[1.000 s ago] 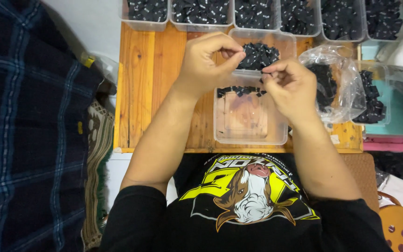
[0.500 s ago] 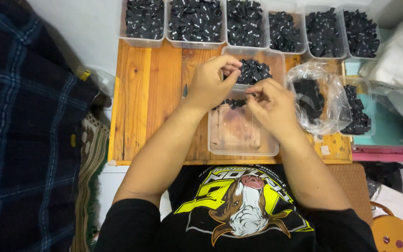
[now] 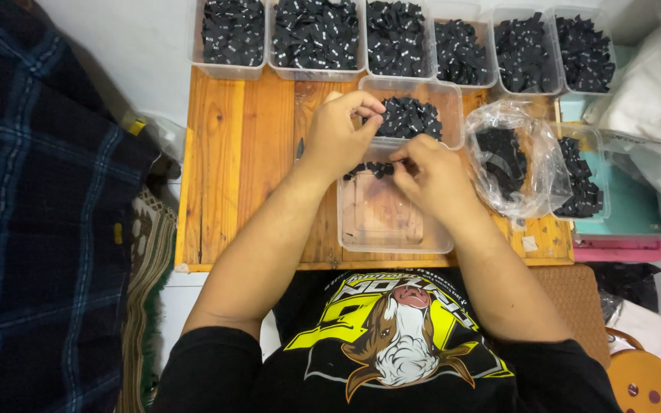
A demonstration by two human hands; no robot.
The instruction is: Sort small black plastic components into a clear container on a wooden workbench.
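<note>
Wooden table [image 3: 246,153], hands curled, fingertips pinching

Back row: six clear tubs [image 3: 315,70] of black pieces
Table [image 3: 246,160]: pale wood planks
Right: plastic bag [image 3: 518,157] of black pieces, white bags [image 3: 652,92]
Left: dark plaid cloth [image 3: 32,229]
Bottom right: orange stool [image 3: 648,382]

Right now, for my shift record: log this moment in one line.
left hand: pinching small black pieces | right hand: picking pieces | over clear tub | wooden table
</note>
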